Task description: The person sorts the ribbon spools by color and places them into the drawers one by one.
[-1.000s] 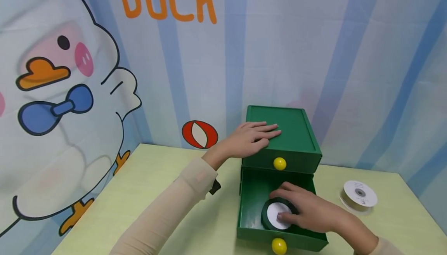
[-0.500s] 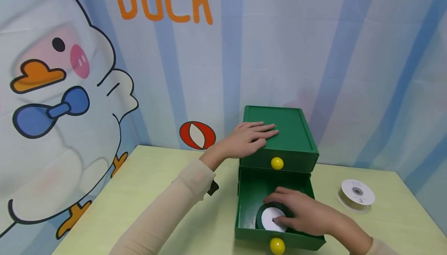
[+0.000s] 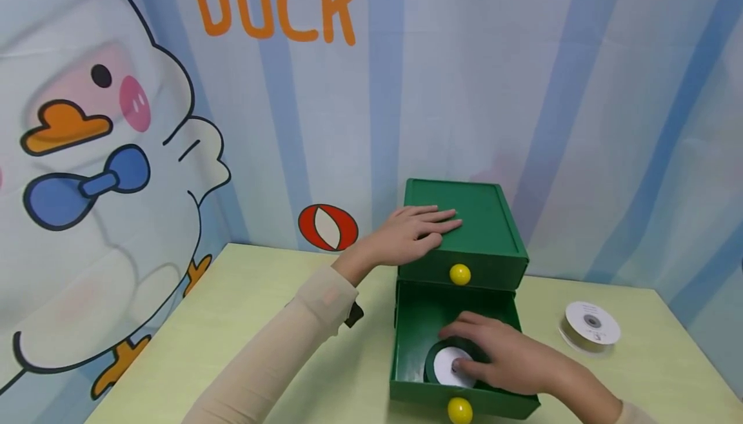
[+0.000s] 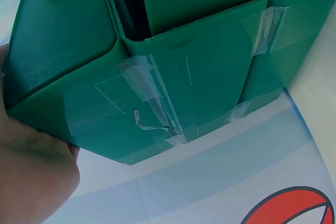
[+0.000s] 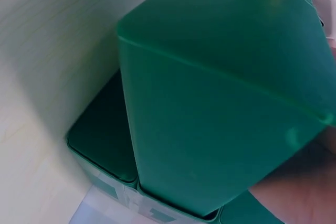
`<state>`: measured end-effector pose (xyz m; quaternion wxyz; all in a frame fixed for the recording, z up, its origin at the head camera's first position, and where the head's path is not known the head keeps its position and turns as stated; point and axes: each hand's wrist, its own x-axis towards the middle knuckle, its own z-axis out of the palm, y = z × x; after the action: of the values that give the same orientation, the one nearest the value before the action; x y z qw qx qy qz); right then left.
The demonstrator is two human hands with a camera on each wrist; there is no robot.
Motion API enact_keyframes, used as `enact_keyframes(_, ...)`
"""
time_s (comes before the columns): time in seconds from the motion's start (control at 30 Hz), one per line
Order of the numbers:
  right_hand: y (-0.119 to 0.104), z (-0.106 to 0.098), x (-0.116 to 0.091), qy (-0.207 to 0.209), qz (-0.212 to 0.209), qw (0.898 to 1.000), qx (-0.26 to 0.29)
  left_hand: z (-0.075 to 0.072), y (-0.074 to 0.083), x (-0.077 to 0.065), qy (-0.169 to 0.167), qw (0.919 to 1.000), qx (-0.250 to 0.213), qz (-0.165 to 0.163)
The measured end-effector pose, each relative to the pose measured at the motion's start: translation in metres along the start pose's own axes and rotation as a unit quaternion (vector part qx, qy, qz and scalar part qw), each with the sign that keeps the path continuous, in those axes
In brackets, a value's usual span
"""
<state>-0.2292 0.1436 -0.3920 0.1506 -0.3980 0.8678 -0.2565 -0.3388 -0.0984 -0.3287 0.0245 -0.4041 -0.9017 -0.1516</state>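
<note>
My left hand (image 3: pixel 409 235) rests flat, fingers straight, on top of a green drawer cabinet (image 3: pixel 487 217). Below, an open drawer (image 3: pixel 418 308) juts out toward me. Inside its front part lies a roll of dark green ribbon (image 3: pixel 444 364) with a white face. My right hand (image 3: pixel 507 354) reaches into the drawer and grips this roll, thumb on the white face and fingers curled over the far side. In the left wrist view, clear tape joins the cabinet's stacked units (image 4: pixel 189 77). The drawer's outer side (image 5: pixel 210 119) hides the roll from the right wrist view.
A white-faced spool of pale gold ribbon (image 3: pixel 592 324) lies on the yellow table (image 3: pixel 261 333), right of the cabinet. Yellow knobs (image 3: pixel 460 274) stick out from the drawer fronts. Behind the cabinet hangs a striped cloth (image 3: pixel 453 88) with a duck print.
The right hand and the dark green roll have shifted slightly left within the drawer, mostly during the first half second. The left hand stays on the cabinet top.
</note>
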Motion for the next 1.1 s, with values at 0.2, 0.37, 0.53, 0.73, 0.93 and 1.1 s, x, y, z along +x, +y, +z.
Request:
enact_keyframes(0.2, 0.002, 0.001, -0.018, 0.093, -0.006, 0.995, 0.021, 0.006, 0.004, 0.0, -0.009, 1.0, 0.0, -0.001)
enact_keyframes(0.37, -0.004, -0.001, -0.035, 0.184, -0.006, 0.983, 0.017, 0.007, 0.003, 0.002, -0.003, 1.0, -0.003, 0.003)
enact_keyframes(0.53, -0.013, -0.001, -0.051, 0.238, 0.017, 0.971, 0.021, 0.004, 0.003, 0.005, -0.002, 1.0, -0.003, 0.006)
enact_keyframes(0.73, -0.007, 0.006, -0.069, 0.261, 0.024, 0.965, 0.023, 0.002, 0.002, 0.004, -0.002, 1.0, -0.003, 0.002)
enact_keyframes(0.93, -0.006, 0.012, -0.084, 0.293, 0.043, 0.955, 0.021, 0.0, 0.0, 0.002, 0.002, 1.0, -0.005, -0.002)
enact_keyframes(1.1, -0.007, 0.016, -0.095, 0.271, 0.104, 0.949, 0.123, 0.0, -0.001, 0.002, 0.0, 1.0, -0.004, -0.001)
